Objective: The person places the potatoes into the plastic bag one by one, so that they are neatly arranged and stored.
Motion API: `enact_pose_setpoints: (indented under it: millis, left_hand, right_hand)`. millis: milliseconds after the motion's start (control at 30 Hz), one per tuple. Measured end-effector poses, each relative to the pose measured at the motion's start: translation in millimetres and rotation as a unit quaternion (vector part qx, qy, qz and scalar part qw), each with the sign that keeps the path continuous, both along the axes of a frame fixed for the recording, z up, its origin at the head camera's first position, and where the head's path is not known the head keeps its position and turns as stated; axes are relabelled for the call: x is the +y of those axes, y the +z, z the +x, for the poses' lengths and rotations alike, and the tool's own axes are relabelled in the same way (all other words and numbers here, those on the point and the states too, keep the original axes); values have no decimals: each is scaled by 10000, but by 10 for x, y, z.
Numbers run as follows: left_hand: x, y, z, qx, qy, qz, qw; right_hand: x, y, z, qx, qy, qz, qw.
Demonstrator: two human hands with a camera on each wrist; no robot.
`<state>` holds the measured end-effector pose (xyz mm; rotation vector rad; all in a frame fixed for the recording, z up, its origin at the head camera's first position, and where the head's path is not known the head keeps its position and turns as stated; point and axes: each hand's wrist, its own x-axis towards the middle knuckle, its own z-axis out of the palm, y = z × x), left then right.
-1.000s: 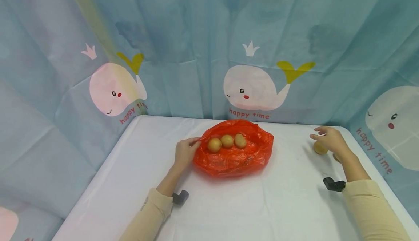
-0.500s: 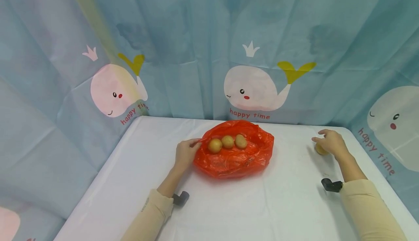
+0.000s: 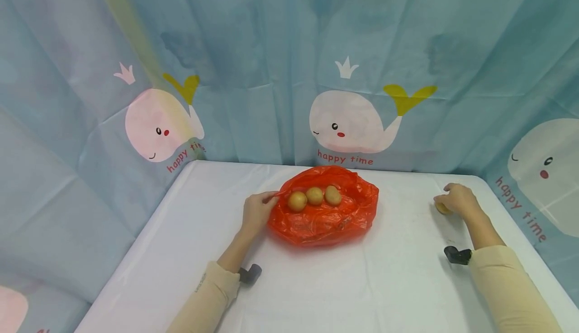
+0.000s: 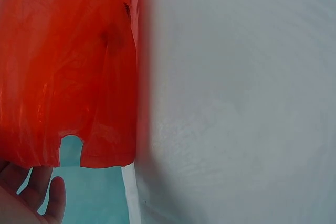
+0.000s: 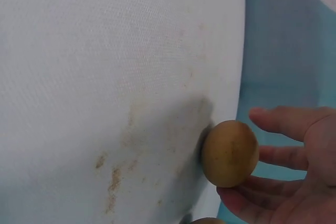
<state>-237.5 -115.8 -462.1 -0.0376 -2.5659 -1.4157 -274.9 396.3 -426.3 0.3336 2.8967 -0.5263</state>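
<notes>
A red plastic bag lies spread on the table, its mouth facing up around three round yellow-brown potatoes. At the bag's left edge, my left hand pinches the plastic; in the left wrist view that hand is partly cut off beside the bag. Over at the far right, my right hand is at another potato. The right wrist view has this potato beside the spread fingers of the hand, with a gap between thumb and potato.
A further potato shows at the bottom edge of the right wrist view. The white table meets a blue curtain with whale prints at its back and sides. Brownish stains mark the cloth near the potatoes.
My right hand has moved down over the potato at the far right, and its fingers have come closer round it. My left hand keeps its hold on the bag's edge.
</notes>
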Motion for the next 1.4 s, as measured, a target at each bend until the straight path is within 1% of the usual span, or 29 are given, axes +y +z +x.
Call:
enact_pose_setpoints:
  millis: [133,300,533,767,933,1400]
  left_hand:
    - [-5,-11,1,-14,-16,36,10000]
    - [-11,-6,4,48,-24,-13,10000]
    - [-10,-6,-5,105,-13,-45,9999]
    - [-7,-4,-10,83,-12,-10,10000]
    - [-10,10,-10,186,-37,-12,9998]
    - [-4,18,1,131,-36,-69,9999]
  right_hand:
    - [14,-17,17,-48,52,-12,10000]
    - [9,-8,39,-126,77,-82,9999]
    - [24,-14,56,-113,143,-116,9998]
    - [32,-44,58,-133,53,-150,9998]
    - [21,-49,56,-69,105,-133,9998]
    - [30,-64,71,60,90,-137,9998]
